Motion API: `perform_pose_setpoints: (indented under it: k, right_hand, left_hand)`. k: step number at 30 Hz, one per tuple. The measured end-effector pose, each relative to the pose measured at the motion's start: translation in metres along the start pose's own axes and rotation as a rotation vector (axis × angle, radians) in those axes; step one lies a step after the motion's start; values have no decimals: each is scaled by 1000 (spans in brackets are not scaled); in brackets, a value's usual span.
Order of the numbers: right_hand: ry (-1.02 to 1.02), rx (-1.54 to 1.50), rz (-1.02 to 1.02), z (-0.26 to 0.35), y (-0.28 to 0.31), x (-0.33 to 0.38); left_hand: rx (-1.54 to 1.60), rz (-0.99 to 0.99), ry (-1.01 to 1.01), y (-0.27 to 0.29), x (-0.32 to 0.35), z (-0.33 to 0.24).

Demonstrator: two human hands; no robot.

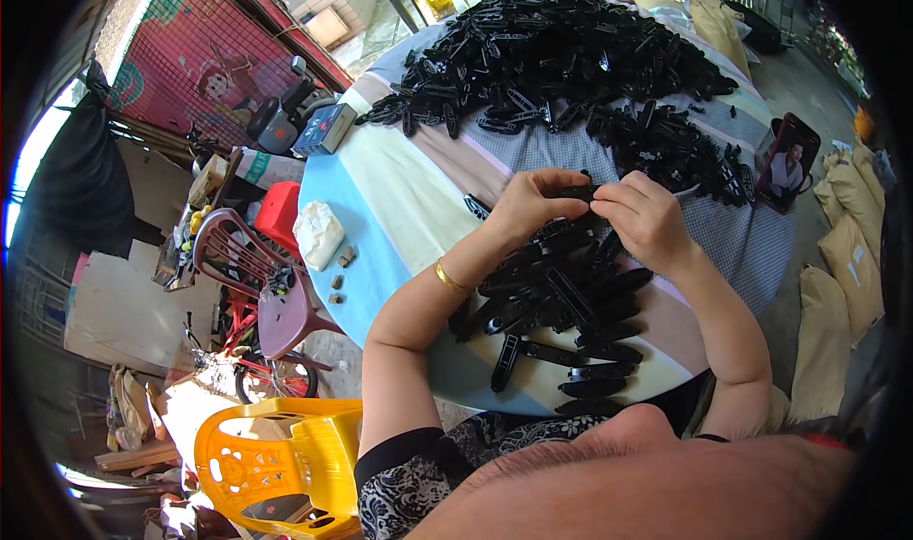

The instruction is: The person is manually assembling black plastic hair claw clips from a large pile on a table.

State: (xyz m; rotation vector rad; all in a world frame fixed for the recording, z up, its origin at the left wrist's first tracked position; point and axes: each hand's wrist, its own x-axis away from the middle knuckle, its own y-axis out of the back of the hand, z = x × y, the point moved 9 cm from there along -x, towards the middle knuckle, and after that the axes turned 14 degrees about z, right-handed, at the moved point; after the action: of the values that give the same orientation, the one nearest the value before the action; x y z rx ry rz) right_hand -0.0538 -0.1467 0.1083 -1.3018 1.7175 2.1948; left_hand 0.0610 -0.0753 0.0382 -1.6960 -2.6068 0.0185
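Note:
My left hand (534,203) and my right hand (645,219) meet above the middle of the round cloth-covered table (399,188). Between their pinched fingertips is a black elongated plastic piece (575,192), mostly covered by the fingers. Below my wrists lies a pile of long, narrow black pieces (571,298), some stacked near the table's front edge. Beyond my hands rises a large heap of similar black pieces (561,50). Smaller black parts (666,145) are heaped just past my right hand. The exact kind of the pieces cannot be made out.
A phone (787,164) stands propped at the table's right edge. At the left are a blue-grey box (325,129), a white bag (319,234) and several small brown bits. A yellow chair (328,459), a purple chair (283,317) and tan sacks (849,264) stand around the table.

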Motion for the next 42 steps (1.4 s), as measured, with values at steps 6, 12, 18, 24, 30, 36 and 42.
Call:
perform_pose_setpoints:
  k: [6, 12, 18, 24, 30, 36, 42]
  right_hand:
    - [-442, -422, 27, -44, -14, 8]
    - [-442, -493, 257, -47, -30, 13]
    - [-674, -1242, 295, -93, -58, 34]
    - [-412, -164, 511, -78, -77, 37]
    - [-398, -174, 407, -80, -70, 35]
    - [-648, -433, 80, -116, -41, 46]
    - [-659, -616, -337, -117, -9, 50]
  left_hand:
    - [-189, 20, -160, -8, 4, -19]
    - [-769, -51, -390, -25, 15, -47]
    - [-653, 370, -60, -35, 7, -21]
    - [-709, 459, 39, -11, -44, -6]
    - [-1309, -238, -629, 6, -128, -25]
    - [-1164, -110, -117, 24, -167, -7]
    - [298, 223, -146, -5, -90, 6]
